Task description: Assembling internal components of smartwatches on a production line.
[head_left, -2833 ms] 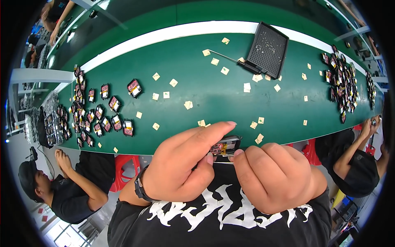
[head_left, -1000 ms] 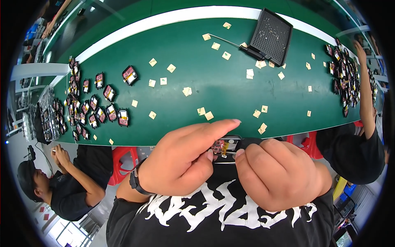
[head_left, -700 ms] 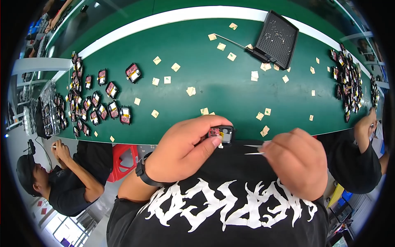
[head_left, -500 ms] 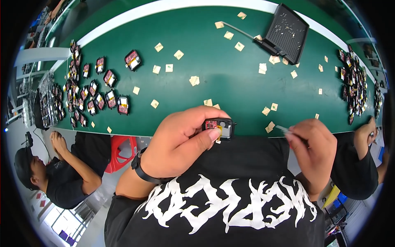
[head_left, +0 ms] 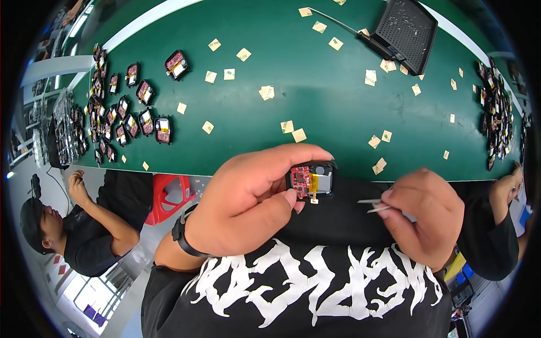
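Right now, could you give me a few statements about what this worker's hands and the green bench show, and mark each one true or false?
1. The left hand holds a small black module with a red circuit board. True.
2. The right hand is empty. False: it pinches thin metal tweezers.
3. The tweezers' tips touch the module. False: a gap lies between them.
4. Small tan paper squares lie scattered over the long green bench. True.
5. The black perforated tray sits at the bench's left end. False: it lies toward the far right.
6. More small black modules lie clustered at the left. True.
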The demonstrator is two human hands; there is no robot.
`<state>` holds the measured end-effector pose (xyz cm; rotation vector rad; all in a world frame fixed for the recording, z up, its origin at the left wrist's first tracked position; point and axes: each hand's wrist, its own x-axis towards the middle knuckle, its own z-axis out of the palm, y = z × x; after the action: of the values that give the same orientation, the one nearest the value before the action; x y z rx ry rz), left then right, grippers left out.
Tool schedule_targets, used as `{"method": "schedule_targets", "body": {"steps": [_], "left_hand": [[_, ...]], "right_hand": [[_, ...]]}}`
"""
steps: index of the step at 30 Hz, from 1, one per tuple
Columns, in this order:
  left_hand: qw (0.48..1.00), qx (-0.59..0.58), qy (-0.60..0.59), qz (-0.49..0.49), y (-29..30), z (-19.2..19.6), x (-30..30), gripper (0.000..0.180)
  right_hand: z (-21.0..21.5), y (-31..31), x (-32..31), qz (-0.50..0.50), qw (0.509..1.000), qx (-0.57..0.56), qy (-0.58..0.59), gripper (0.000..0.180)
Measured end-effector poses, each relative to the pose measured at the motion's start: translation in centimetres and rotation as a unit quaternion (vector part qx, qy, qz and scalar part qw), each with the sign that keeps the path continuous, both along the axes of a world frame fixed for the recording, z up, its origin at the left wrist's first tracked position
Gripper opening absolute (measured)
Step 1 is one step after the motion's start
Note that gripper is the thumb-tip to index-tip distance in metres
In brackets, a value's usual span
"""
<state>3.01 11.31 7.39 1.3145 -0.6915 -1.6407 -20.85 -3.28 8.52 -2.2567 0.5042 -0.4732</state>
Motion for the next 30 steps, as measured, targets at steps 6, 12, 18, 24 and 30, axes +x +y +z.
{"method": "schedule_targets", "body": {"steps": [6, 12, 18, 24, 30], "left_hand": [[0.985, -0.098, -0.134, -0.045, 0.8, -0.4, 0.0, 0.045], [0.969, -0.110, -0.212, -0.069, 0.6, 0.0, -0.2, 0.045], [0.977, -0.106, -0.179, -0.048, 0.9, -0.4, -0.3, 0.048], [0.979, -0.119, -0.155, -0.053, 0.3, -0.3, -0.3, 0.051], [0.953, -0.145, -0.248, -0.100, -0.5, 0.4, -0.4, 0.053]], "right_hand": [[-0.4, 0.5, 1.4, 0.086, 0.993, -0.008, -0.085, 0.027], [-0.5, 0.6, 1.4, 0.099, 0.993, -0.035, -0.055, 0.032], [-0.6, 0.2, 1.1, 0.049, 0.996, -0.029, -0.062, 0.031], [-1.1, 1.0, 1.6, 0.056, 0.978, -0.181, -0.088, 0.029], [-0.4, 1.5, 2.4, 0.098, 0.968, -0.226, -0.039, 0.032]]}}
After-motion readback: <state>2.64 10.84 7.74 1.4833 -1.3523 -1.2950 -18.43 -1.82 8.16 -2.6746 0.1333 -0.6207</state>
